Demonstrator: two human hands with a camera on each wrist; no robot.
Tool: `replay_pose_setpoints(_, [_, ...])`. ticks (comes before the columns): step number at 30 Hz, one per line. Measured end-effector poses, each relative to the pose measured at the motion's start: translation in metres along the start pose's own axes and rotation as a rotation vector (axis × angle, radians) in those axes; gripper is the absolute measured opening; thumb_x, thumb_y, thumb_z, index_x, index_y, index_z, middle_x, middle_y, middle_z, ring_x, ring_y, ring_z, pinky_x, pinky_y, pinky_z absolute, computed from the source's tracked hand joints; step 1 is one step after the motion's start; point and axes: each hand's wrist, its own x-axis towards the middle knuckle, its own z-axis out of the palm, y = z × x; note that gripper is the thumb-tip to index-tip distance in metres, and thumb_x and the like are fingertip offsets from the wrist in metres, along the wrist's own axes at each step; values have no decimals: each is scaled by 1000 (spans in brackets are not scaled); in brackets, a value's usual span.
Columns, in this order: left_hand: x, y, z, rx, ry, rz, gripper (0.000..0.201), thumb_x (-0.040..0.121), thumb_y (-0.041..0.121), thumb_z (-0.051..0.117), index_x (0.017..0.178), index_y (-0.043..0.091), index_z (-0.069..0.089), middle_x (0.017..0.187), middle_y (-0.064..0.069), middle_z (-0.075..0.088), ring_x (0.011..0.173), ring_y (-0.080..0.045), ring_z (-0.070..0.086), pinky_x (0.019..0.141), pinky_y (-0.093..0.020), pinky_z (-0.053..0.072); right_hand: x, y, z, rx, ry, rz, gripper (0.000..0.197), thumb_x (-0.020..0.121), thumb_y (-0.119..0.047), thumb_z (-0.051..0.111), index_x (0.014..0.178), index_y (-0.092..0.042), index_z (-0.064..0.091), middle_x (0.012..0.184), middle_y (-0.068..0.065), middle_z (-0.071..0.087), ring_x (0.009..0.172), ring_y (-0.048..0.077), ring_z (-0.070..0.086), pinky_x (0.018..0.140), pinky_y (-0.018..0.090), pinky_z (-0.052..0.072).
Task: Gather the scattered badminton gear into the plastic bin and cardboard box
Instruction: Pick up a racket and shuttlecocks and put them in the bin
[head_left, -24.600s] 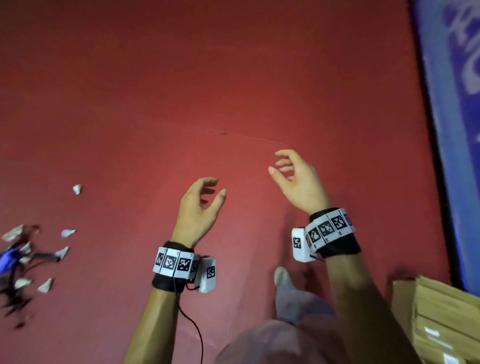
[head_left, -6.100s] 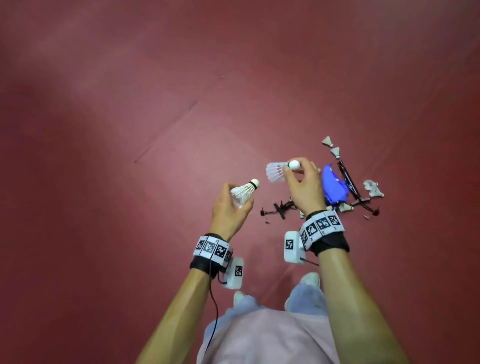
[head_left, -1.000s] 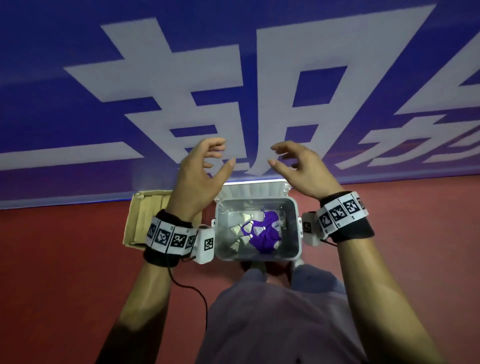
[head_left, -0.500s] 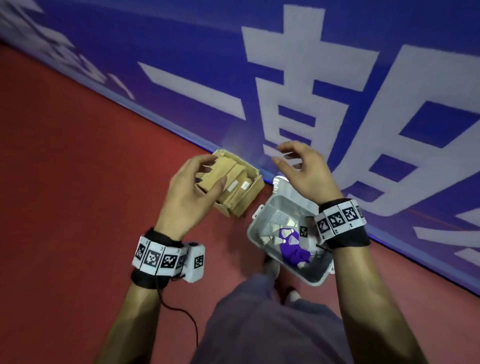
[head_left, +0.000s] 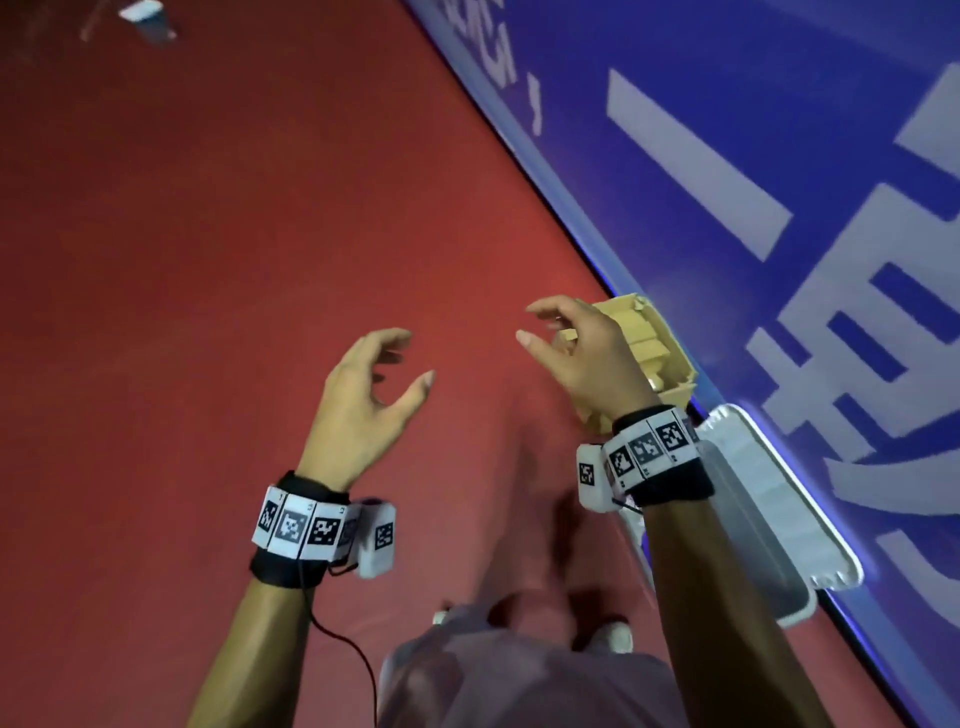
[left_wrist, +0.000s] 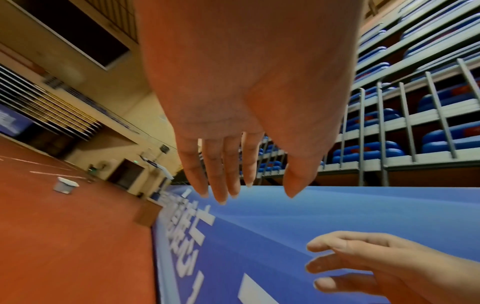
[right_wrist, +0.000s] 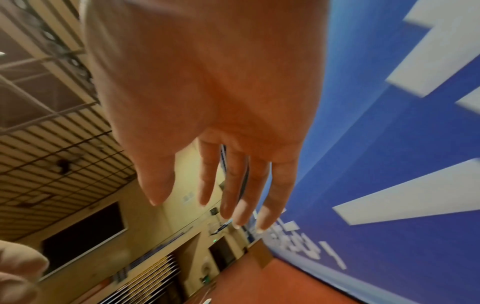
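Note:
Both hands are empty and hover above the red floor. My left hand (head_left: 410, 358) has loosely curled fingers over bare floor, left of the containers. My right hand (head_left: 535, 325) hangs relaxed above the near corner of the cardboard box (head_left: 662, 353), which stands against the blue banner. The clear plastic bin (head_left: 769, 525) lies just behind it along the banner, half hidden by my right forearm; its contents are out of sight. The wrist views show the left hand's fingers (left_wrist: 221, 185) and the right hand's fingers (right_wrist: 233, 205) stretched out with nothing in them.
The blue banner wall (head_left: 753, 182) with white lettering runs diagonally along the right. A white tub (left_wrist: 64, 185) stands far off on the floor, also seen as the tub (head_left: 148, 18) at top left. A brown box (left_wrist: 146, 215) sits further along the banner's foot.
The view has swung left, so box and bin now sit at the right edge. My left hand moved off the cardboard box to bare floor. Both hands stay empty.

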Motion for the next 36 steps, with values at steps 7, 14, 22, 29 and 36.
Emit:
replay_pose_setpoints(7, [-77, -130, -135, 61, 217, -206, 44, 90, 37, 76, 130, 27, 59, 124, 15, 64, 111, 1, 61, 87, -29, 55, 35, -105, 191, -11, -308, -118, 34, 89, -44, 73, 119, -30, 66, 121, -10, 62, 108, 3, 61, 97, 34, 52])
replay_pose_setpoints(14, [-183, -256, -257, 133, 425, -451, 47, 89, 39, 75, 131, 26, 58, 125, 12, 64, 109, -4, 62, 87, -34, 55, 14, -202, 398, 13, -616, -257, 35, 90, -46, 72, 121, -33, 64, 122, -13, 61, 112, 2, 60, 100, 36, 52])
replay_pose_setpoints(22, [-315, -349, -331, 170, 675, -804, 47, 89, 37, 76, 130, 26, 58, 123, 11, 65, 107, -6, 63, 90, -36, 55, -24, -281, 594, 39, -966, -441, 35, 90, -45, 73, 121, -30, 65, 120, -13, 62, 111, 3, 60, 98, 33, 53])
replay_pose_setpoints(29, [-370, -416, -404, 220, 870, -1016, 42, 92, 38, 72, 129, 25, 58, 123, 11, 65, 106, -3, 62, 87, -30, 53, -39, -355, 779, 87, -1221, -558, 32, 88, -48, 72, 117, -34, 64, 115, -12, 63, 108, 4, 62, 95, 35, 53])
replay_pose_setpoints(36, [-398, -477, -520, 327, 1072, -1215, 40, 94, 39, 70, 129, 24, 59, 124, 11, 65, 107, -4, 62, 91, -31, 53, -32, -476, 971, 197, -1361, -662, 34, 87, -50, 72, 116, -34, 64, 115, -8, 66, 105, 8, 63, 95, 35, 53])
